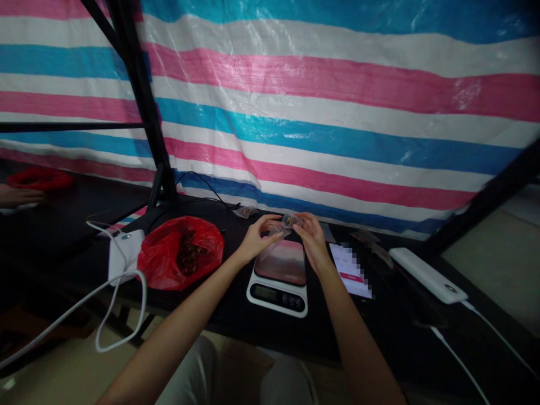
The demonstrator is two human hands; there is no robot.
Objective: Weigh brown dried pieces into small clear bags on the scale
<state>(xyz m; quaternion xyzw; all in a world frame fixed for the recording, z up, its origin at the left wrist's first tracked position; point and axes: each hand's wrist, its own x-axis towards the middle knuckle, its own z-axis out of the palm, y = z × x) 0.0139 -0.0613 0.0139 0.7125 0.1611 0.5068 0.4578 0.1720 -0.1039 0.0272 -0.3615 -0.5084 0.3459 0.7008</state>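
Left hand: fingers (258, 235) pinched pretty narrow on the near-left part of a clear bag (278, 230), forearm reached in from the near left
Right hand: the same bag gripped from the right by the right hand (313, 235), fingers curled in close around its far end
Clear bag: held up between both hands, over the far part of the scale; whether anything's inside can't really be made out
Scale: white scale (276, 295) parked mid-table right below the hands, shiny metal pan (280, 271) on top, display on the near side, digits too small to be read
Red bag: crumpled red bag (162, 267) sat open left of the scale, dark brown bits (189, 256) seen inside
White box: white box (125, 253) just left of the red bag, white cable (143, 292) looped in front
Phone: bright-screened phone (348, 273) laid to the right of the scale, partly pixelated
Power bank: white power bank (428, 275) placed further right, a cable plugged into its near end
Packet: small packet (245, 211) left at the far side, close to the sheet
Far left: another person's hand (19, 196) spotted near a second red bag (40, 178)
Backdrop: far side covered by a striped sheet (316, 112), pink, white and blue
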